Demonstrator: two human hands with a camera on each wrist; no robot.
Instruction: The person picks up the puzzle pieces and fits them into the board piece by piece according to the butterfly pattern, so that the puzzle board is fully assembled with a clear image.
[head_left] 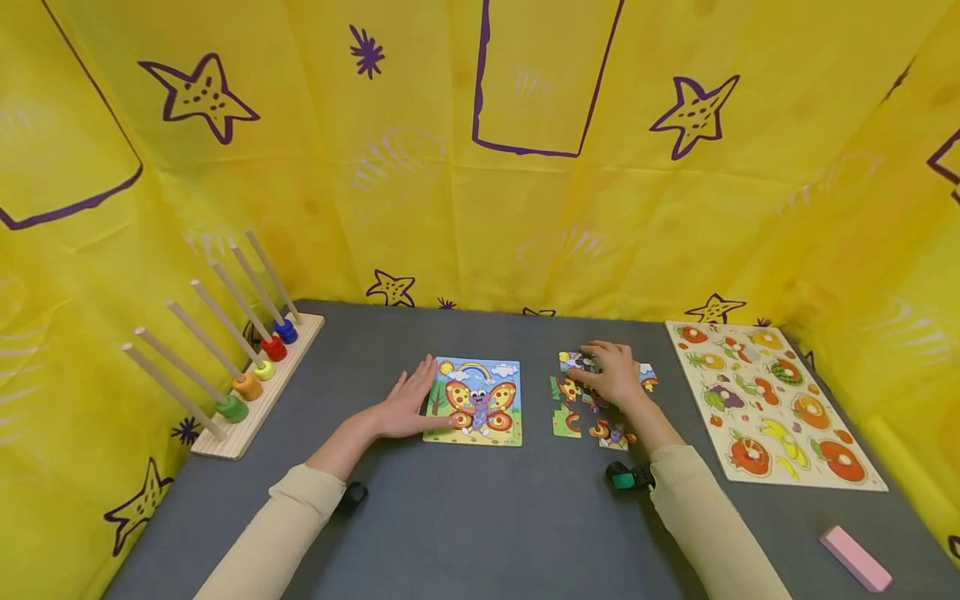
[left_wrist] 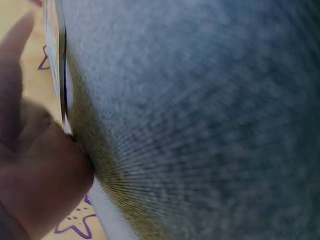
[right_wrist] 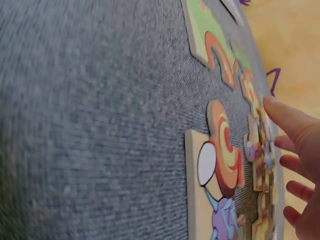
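A square butterfly picture board (head_left: 483, 387) lies flat near the middle of the table. My left hand (head_left: 405, 410) is at its left side, fingers stretched along that edge and thumb reaching over the lower part of the picture. To the right lie several loose jigsaw pieces (head_left: 566, 421) with parts of a similar butterfly. Over the upper pieces my right hand (head_left: 617, 379) spreads its thumb and fingers, hiding some of them. In the right wrist view, a piece with an orange swirl (right_wrist: 225, 145) lies nearest, and the thumb (right_wrist: 287, 112) is by the farther pieces.
A wooden peg stand (head_left: 258, 400) with coloured rings is on the left. On the right lies a fruit puzzle board (head_left: 772, 408), with a pink block (head_left: 855, 558) nearer the front. Yellow patterned cloth (head_left: 465, 208) hangs behind the grey table (head_left: 480, 517).
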